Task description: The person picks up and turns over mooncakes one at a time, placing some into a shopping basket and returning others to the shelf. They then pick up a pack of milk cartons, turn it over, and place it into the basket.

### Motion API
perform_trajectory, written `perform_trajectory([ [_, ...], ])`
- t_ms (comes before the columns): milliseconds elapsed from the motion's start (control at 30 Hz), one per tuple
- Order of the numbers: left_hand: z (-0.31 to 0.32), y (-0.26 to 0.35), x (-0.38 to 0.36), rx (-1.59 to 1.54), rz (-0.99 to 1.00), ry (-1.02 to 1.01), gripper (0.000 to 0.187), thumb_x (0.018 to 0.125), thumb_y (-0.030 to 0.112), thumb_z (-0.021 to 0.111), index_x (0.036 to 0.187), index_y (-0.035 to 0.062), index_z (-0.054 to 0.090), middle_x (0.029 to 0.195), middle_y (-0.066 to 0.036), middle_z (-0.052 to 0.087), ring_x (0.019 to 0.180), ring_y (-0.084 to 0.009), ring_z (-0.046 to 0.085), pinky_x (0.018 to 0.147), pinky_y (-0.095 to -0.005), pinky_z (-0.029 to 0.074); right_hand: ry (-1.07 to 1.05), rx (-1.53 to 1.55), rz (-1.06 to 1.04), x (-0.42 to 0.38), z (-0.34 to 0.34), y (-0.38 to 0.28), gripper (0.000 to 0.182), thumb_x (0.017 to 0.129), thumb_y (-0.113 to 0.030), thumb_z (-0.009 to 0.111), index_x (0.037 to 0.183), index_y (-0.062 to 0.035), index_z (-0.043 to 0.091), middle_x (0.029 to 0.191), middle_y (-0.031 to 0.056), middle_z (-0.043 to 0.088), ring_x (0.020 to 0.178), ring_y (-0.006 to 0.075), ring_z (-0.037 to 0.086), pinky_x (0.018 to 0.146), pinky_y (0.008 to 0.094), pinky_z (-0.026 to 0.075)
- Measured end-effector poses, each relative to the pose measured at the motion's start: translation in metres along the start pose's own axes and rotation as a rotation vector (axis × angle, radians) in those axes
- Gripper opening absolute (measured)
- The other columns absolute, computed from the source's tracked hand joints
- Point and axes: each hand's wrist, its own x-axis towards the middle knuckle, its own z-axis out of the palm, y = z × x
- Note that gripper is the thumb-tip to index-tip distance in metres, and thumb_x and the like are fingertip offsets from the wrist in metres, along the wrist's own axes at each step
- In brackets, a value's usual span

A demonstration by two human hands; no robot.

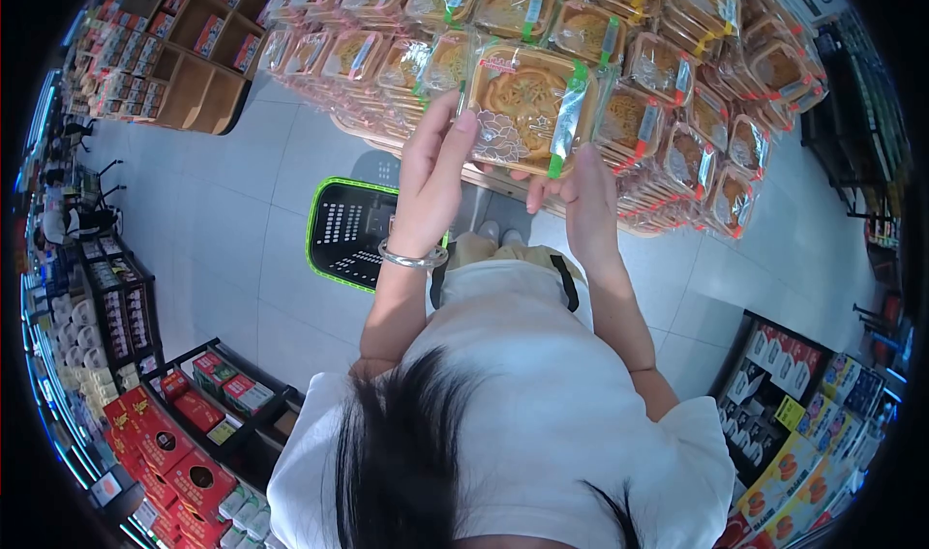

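Note:
A clear-wrapped mooncake package (523, 104) with a green strip down its right side is held up between both hands. My left hand (434, 167) grips its left edge, thumb on the front, with a silver bangle at the wrist. At the lower right corner of the package is my right hand (586, 196), its thumb up along the edge and its fingers partly underneath. Just beyond the package, stacked rows of similar wrapped mooncakes (353, 54) fill the display, with green, red and yellow strips.
A black basket with a green rim (312, 228) stands on the floor at the left, beside my feet. Wooden shelving (198, 89) is at the upper left. Red boxes (160, 433) lie at the lower left, and a black display rack (760, 394) stands at the lower right.

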Motion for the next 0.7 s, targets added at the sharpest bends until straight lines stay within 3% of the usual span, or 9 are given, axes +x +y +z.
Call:
perform_trajectory([
  [167,-0.011,0.003,-0.004,-0.019,-0.006,-0.036,0.038,0.095,0.014,0.051,0.129,-0.0018,0.047,0.101,-0.002,0.058,0.090,-0.0064,0.050,0.080,-0.0223,0.042,-0.007,0.116,-0.046,-0.001,0.011,-0.004,0.053,0.101,-0.041,0.024,0.115,0.0046,0.047,0.098,0.0207,0.063,0.060,0.0194,0.055,0.058,0.0316,0.047],
  [233,-0.016,0.003,-0.004,-0.051,0.031,-0.094,0.044,0.093,0.011,0.053,0.133,-0.0035,0.042,0.113,-0.007,0.058,0.099,-0.0092,0.051,0.088,-0.0255,0.041,-0.016,0.129,-0.055,-0.001,0.013,-0.001,0.053,0.101,-0.041,0.024,0.116,0.0040,0.047,0.099,0.0207,0.063,0.061,0.0192,0.055,0.058,0.0316,0.047],
  [333,-0.025,0.005,-0.007,-0.001,0.034,-0.162,0.048,0.091,0.008,0.054,0.135,-0.0048,0.039,0.121,-0.009,0.055,0.104,-0.0108,0.051,0.091,-0.0264,0.040,-0.049,0.142,-0.060,0.002,0.016,0.002,0.053,0.101,-0.042,0.024,0.119,0.0029,0.046,0.099,0.0201,0.063,0.061,0.0187,0.055,0.058,0.0314,0.047],
  [467,-0.038,0.000,-0.007,-0.065,-0.038,-0.187,0.050,0.091,0.007,0.054,0.136,-0.0041,0.038,0.123,-0.009,0.053,0.106,-0.0114,0.050,0.092,-0.0264,0.041,-0.139,0.117,-0.031,0.010,0.020,0.006,0.053,0.101,-0.043,0.025,0.119,0.0023,0.047,0.098,0.0185,0.063,0.060,0.0179,0.054,0.058,0.0308,0.046],
  [567,-0.042,-0.004,-0.007,0.019,0.015,-0.090,0.050,0.091,0.007,0.054,0.137,-0.0033,0.037,0.122,-0.009,0.053,0.106,-0.0118,0.051,0.089,-0.0269,0.043,-0.111,0.088,0.028,0.016,0.029,0.006,0.045,0.101,-0.037,0.028,0.107,0.0024,0.049,0.087,0.0161,0.062,0.061,0.0147,0.054,0.056,0.0270,0.046],
  [700,-0.054,-0.019,-0.006,-0.131,-0.064,0.090,0.043,0.090,0.007,0.053,0.131,-0.0022,0.042,0.111,-0.007,0.057,0.099,-0.0114,0.054,0.084,-0.0282,0.046,-0.144,0.030,0.074,0.025,0.034,0.019,0.043,0.101,-0.035,0.029,0.107,0.0029,0.049,0.085,0.0153,0.062,0.062,0.0132,0.055,0.056,0.0258,0.047],
])
